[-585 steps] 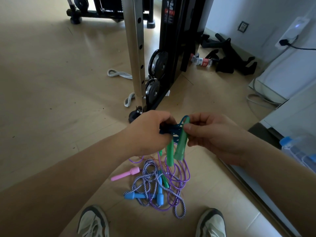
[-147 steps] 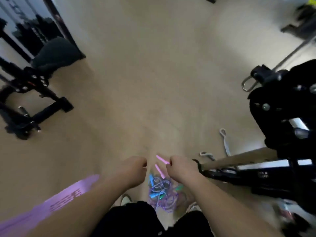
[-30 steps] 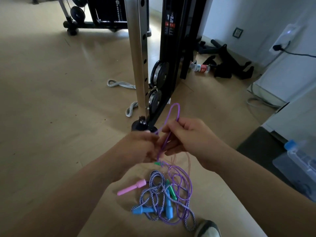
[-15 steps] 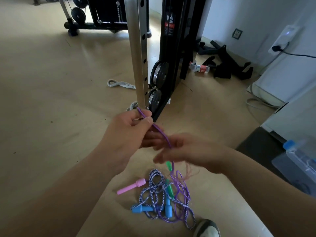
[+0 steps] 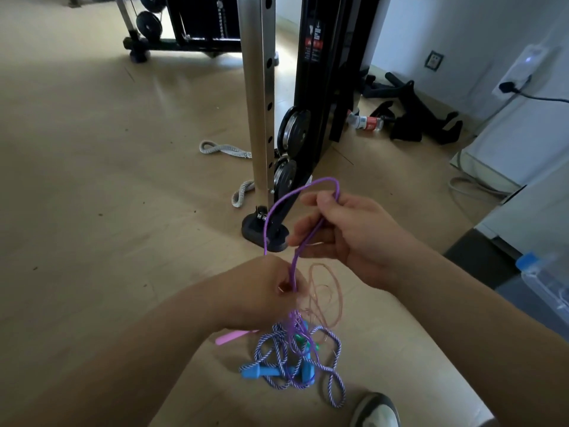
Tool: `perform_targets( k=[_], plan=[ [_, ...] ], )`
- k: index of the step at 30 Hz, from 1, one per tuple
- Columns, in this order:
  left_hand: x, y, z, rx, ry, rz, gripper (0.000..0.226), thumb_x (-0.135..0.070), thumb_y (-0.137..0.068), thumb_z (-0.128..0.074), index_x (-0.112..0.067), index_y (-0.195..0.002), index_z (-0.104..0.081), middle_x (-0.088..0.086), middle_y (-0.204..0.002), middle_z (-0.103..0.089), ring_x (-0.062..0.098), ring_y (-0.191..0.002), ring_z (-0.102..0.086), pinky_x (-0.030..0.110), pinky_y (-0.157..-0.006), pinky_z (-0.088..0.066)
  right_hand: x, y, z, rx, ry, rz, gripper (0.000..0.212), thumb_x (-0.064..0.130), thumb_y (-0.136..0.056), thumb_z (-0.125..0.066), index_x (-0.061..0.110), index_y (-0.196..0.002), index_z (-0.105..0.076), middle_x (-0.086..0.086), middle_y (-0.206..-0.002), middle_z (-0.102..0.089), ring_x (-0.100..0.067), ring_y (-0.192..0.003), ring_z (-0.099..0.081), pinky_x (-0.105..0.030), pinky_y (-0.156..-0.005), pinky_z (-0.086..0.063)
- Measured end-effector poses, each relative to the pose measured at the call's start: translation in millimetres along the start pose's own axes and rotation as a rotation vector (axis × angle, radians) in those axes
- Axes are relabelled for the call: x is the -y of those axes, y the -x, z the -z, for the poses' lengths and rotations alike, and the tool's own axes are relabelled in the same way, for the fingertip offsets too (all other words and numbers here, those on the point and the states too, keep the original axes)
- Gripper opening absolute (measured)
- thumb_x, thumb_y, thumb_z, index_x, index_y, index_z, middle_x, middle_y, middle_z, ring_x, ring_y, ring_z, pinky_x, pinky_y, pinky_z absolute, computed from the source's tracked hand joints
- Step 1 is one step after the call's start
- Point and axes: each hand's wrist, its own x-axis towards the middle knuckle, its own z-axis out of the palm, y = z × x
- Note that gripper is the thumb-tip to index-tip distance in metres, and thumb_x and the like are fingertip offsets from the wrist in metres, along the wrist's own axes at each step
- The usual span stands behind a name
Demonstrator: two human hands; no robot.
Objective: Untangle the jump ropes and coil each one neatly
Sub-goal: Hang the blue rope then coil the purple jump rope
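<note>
Purple rope (image 5: 293, 269) loops from gripping left hand (image 5: 261, 294) up to right hand (image 5: 354, 238) pinching it at 1 o'clock.

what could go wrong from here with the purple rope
1. The purple rope, gripped by the left hand and right hand, runs down into the pile; pulling up may tighten it around the striped rope and thin pink rope instead of freeing it.
2. The striped rope's loops lie beside the shoe; a step could snag them.
</note>
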Motion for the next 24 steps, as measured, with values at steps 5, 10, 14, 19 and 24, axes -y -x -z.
perform_targets(
  k=[5, 10, 14, 19, 24],
  plan=[
    [-9, 1, 11, -0.362, 0.482, -0.052, 0.019, -0.012, -0.106, -0.053, -0.001, -0.104, -0.069, 0.017, -0.082, -0.076, 0.021, -0.066, -0.074, 0.032, -0.067, -0.064, -6, -10, 16, -0.002, 0.1, -0.017, 0.047, 0.046, -0.104, -0.047, 0.007, -0.126, -0.063, -0.014, -0.114, -0.076, -0.028, -0.108, -0.073, -0.049, -0.092, -0.057],
    [-15, 7, 23, -0.545, 1.006, -0.08, 0.022, -0.013, -0.103, -0.059, 0.006, -0.097, -0.069, 0.025, -0.077, -0.075, 0.025, -0.058, -0.071, 0.028, -0.057, -0.062, -25, 5, 11, 0.356, 0.773, -0.088, 0.023, 0.015, -0.092, -0.066, 0.019, -0.114, -0.073, 0.003, -0.114, -0.076, -0.014, -0.111, -0.07, -0.038, -0.107, -0.05],
    [-19, 6, 29, -0.541, 1.3, -0.107, 0.023, -0.017, -0.105, -0.055, 0.002, -0.099, -0.067, 0.022, -0.081, -0.076, 0.026, -0.07, -0.076, 0.03, -0.063, -0.064, -28, 5, 5, 0.235, 1.134, -0.083, 0.024, 0.021, -0.106, -0.047, 0.016, -0.11, -0.071, 0.013, -0.099, -0.071, -0.006, -0.099, -0.067, -0.032, -0.099, -0.052],
    [-6, 6, 19, -0.412, 0.892, -0.008, 0.03, -0.002, -0.095, -0.066, -0.005, -0.124, -0.065, 0.013, -0.099, -0.079, 0.033, -0.095, -0.076, 0.037, -0.083, -0.064, -16, 3, 2, -0.062, 0.685, 0.08, 0.014, 0.016, -0.107, -0.049, 0.012, -0.105, -0.063, -0.011, -0.087, -0.079, -0.024, -0.082, -0.077, -0.043, -0.085, -0.062],
    [2, 2, 3, -0.397, 0.425, -0.121, 0.048, -0.014, -0.089, -0.076, -0.023, -0.134, -0.062, -0.01, -0.114, -0.072, 0.002, -0.092, -0.074, 0.017, -0.081, -0.057, -7, 8, -2, -0.166, 0.526, 0.191, 0.016, 0.017, -0.103, -0.058, 0.014, -0.098, -0.073, -0.013, -0.079, -0.076, -0.03, -0.074, -0.076, -0.045, -0.069, -0.065]
  ],
)
